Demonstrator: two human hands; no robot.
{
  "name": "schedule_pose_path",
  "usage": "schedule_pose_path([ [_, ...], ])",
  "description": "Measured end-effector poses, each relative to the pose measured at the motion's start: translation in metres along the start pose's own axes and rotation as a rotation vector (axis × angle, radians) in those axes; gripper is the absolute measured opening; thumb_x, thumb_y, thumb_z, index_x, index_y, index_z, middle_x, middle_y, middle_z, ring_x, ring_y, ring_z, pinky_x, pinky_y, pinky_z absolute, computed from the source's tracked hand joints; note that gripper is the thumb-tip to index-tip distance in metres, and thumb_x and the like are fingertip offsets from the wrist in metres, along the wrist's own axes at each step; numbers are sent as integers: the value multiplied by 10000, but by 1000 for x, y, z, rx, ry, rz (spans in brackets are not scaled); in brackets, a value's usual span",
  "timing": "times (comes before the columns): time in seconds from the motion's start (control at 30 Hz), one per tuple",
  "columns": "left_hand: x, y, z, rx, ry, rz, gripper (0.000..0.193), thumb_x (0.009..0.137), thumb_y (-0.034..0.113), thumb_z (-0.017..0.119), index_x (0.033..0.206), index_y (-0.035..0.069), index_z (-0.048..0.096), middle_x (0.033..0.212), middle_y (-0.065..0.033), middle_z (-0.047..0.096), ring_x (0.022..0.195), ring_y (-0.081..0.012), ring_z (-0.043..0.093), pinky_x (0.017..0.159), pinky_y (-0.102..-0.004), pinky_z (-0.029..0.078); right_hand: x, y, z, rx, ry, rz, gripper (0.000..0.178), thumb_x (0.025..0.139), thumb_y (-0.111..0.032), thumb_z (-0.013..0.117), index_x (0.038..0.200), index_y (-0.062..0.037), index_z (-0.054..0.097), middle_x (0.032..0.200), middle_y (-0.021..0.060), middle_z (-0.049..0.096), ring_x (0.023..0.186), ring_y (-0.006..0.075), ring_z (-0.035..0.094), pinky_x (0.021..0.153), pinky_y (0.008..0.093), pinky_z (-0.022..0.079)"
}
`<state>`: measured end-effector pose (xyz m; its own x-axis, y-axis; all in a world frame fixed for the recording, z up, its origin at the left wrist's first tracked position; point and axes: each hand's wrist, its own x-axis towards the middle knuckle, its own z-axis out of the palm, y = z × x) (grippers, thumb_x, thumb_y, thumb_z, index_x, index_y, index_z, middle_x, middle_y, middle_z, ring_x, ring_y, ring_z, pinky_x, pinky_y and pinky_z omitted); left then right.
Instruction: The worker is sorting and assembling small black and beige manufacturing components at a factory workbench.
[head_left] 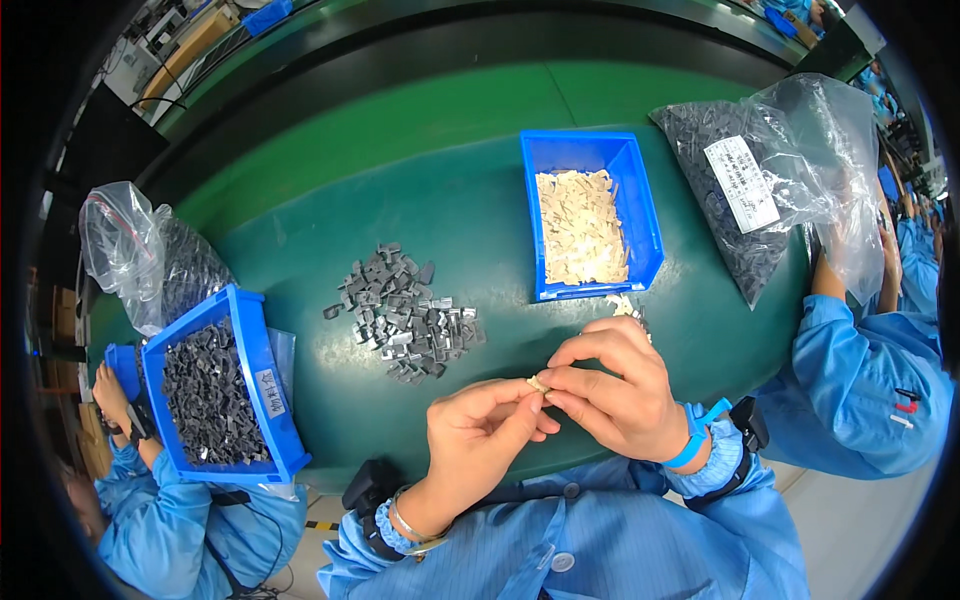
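Observation:
In front of my body, both hands meet over the near edge of the green table. My left hand (474,432) is closed, thumb and forefinger pinching a small cream-coloured piece (537,384). The fingertips of my right hand (622,392) close on the same piece from the other side. Fingers cover most of it, so its shape cannot be made out. Just beyond my right hand, a few cream pieces (622,304) lie on the table, partly hidden by it. To the far left of my hands spreads a loose pile of small dark grey plastic parts (400,310).
A blue bin (645,225) of cream pieces stands beyond my right hand. Another blue bin (290,440), full of dark parts, is at left by a clear bag (150,255). A labelled bag of dark parts (715,190) lies at right. Co-workers in blue (870,380) sit both sides.

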<state>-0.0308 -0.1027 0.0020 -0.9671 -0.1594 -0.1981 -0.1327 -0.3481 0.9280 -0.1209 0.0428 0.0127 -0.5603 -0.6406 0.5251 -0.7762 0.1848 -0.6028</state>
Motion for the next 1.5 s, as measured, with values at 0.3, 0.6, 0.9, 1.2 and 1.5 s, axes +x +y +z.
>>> schedule_pose_path([
  [0.3,-3,6,-9,426,-70,252,104,825,-20,559,906,-65,607,825,-127,634,668,-154,649,554,-219,516,9,-5,0,4,-107,-58,120,686,-70,656,767,-38,573,865,56,559,805,249,526,696,345,404],
  [0.6,-8,5,-17,-92,-28,-19,160,878,72,546,942,-66,596,795,-117,637,643,-173,643,557,-250,533,-3,-8,6,946,2,708,55,839,-13,578,866,35,576,798,108,627,699,113,578,642,232,481],
  [0.9,-8,7,-8,-4,119,47,167,868,89,562,887,-68,616,758,-138,643,588,-177,624,512,-273,530,-2,-16,15,1108,-46,806,126,834,-24,596,934,52,609,825,71,637,721,87,589,633,205,489],
  [1.2,-9,6,-11,94,77,109,150,862,64,567,897,-72,620,788,-135,649,617,-164,629,543,-261,528,-3,-16,13,1040,-95,782,112,829,-33,611,910,43,613,808,58,638,739,88,593,655,214,489],
  [1.5,-6,7,-15,164,52,208,131,809,-11,610,930,-55,631,897,-144,639,758,-156,636,631,-236,526,-3,-14,12,991,-123,772,111,831,-48,609,901,38,615,767,57,632,714,90,595,630,218,487],
])
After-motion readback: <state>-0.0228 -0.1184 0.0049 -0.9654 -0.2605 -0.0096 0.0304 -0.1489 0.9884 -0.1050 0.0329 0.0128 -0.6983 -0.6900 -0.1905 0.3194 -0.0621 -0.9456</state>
